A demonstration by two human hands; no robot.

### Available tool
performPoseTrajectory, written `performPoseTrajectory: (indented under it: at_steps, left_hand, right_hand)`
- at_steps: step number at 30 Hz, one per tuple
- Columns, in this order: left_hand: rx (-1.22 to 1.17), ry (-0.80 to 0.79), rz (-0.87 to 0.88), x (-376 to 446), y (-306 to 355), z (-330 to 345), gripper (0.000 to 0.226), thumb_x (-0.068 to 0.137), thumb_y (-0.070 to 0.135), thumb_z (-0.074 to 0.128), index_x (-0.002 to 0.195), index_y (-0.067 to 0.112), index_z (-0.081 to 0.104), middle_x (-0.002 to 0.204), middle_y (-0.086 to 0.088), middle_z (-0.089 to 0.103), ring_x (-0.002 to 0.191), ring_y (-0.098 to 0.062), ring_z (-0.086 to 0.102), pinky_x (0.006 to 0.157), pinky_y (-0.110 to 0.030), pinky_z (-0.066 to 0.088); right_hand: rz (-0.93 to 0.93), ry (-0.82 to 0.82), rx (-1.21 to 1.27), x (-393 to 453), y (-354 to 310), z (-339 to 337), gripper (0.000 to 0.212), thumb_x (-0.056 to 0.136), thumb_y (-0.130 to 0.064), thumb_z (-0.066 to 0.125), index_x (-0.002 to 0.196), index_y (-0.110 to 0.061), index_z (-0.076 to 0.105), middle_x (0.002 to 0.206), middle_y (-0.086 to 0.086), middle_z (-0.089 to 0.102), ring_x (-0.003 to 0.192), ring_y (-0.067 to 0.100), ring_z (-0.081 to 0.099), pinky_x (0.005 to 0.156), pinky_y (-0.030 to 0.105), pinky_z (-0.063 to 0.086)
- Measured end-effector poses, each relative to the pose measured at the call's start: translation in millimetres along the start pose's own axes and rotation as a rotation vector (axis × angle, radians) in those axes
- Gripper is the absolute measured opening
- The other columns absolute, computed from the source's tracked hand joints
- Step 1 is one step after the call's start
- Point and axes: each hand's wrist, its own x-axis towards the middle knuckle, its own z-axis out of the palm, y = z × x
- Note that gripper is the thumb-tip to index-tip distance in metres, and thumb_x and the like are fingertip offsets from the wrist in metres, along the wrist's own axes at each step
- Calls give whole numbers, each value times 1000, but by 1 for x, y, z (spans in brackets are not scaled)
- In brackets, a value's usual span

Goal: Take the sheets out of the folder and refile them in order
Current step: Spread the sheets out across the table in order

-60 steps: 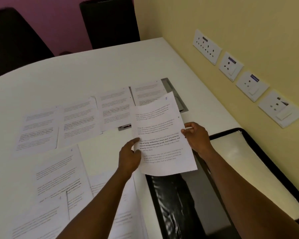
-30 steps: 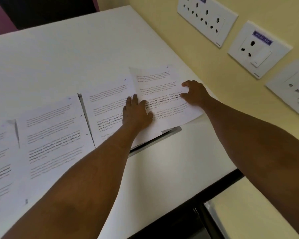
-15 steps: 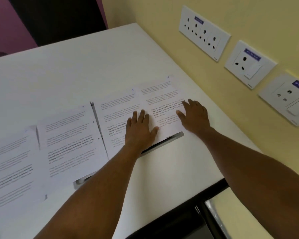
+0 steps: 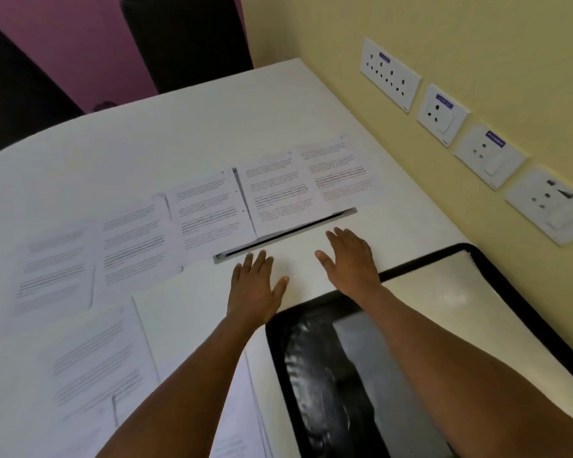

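Looking down from the head camera, I saw both hands held flat above the white table (image 4: pixel 146 133), palms down, fingers straight and slightly spread, grasping nothing. My left hand (image 4: pixel 253 289) hung just short of the grey metal cable slot (image 4: pixel 344 213) set into the tabletop, and my right hand (image 4: pixel 349 257) was beside it, its wrist over the far edge of the black-edged zip folder (image 4: pixel 497 269). Whether either palm touched the surface I could not tell.

That folder lay open at the near right of the table, against the yellow wall (image 4: pixel 444 28), with a pale cream inner panel (image 4: pixel 460 309) on its right half and a glossy black plastic pocket (image 4: pixel 315 385) on its left.

Printed white paper sheets lay spread out of the folder. A far row of five ran side by side from the leftmost sheet (image 4: pixel 57 266) to the rightmost sheet (image 4: pixel 339 173), the right-hand ones partly covering the slot. More sheets (image 4: pixel 96 365) lay nearer me on the left, overlapping each other.

Four white socket plates (image 4: pixel 389 77) lined the wall, and two dark chair backs (image 4: pixel 186 38) stood beyond the table's far edge.
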Motion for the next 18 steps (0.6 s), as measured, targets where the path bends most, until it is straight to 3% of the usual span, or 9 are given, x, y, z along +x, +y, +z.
performPoseTrajectory:
  at_steps: [13, 18]
  left_hand:
    - [-113, 59, -114, -230, -80, 32, 57, 98, 43, 46, 148, 19, 36, 160, -3, 24, 149, -22, 14, 120, -38, 8]
    - [-151, 29, -233, -294, -131, 42, 63, 91, 46, 41, 146, 16, 41, 156, -6, 32, 147, -25, 22, 119, -38, 14]
  right_hand:
    - [-109, -63, 170, -186, -92, 43, 55, 99, -48, 43, 145, -17, 42, 151, 3, 41, 143, 20, 29, 118, 37, 18]
    - [-64, -151, 219, -232, -115, 74, 52, 97, -40, 52, 143, -16, 44, 146, 4, 47, 138, 20, 37, 117, 40, 27]
